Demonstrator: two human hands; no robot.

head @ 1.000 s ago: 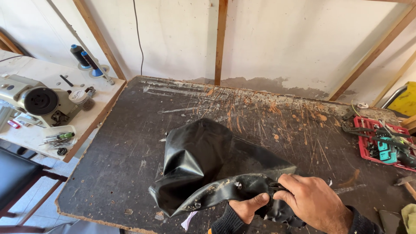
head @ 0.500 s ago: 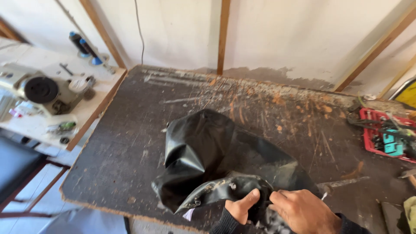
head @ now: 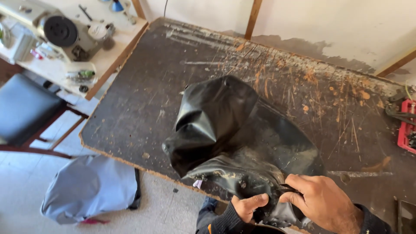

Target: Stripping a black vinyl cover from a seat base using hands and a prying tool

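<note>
Since the earlier frame your view has dipped and swung left: the bench (head: 143, 99) now runs off toward 2 o'clock, the floor shows below its near edge, and your hands have dropped to the bottom of the view, drawn closer together.

Your left hand (head: 246, 207) is closed on the near edge of the black leather piece (head: 225, 130), thumb on top and fingers curled under. Your right hand (head: 323, 203) pinches the same edge just beside it at 3 o'clock, fingers bent over a fold. Both are shut on the leather, not spread.

That leather lies on the near half of the bench, humped up toward 11 o'clock from your hands, its lower lip hanging over the bench edge. Its scuffed, dusty rim sits right at your knuckles.

You look to be at the gathering or turning stage, working the rim between both hands. Going by that, the next move calls for a firm pinch from both hands, feeding the fold evenly so the bulk doesn't slide off the edge.

At 10 o'clock sits a sewing machine (head: 56, 34) on a pale table, a black stool (head: 26, 108) below it, and a grey bag (head: 89, 186) on the floor. A red tray (head: 406, 130) is at 3 o'clock.
</note>
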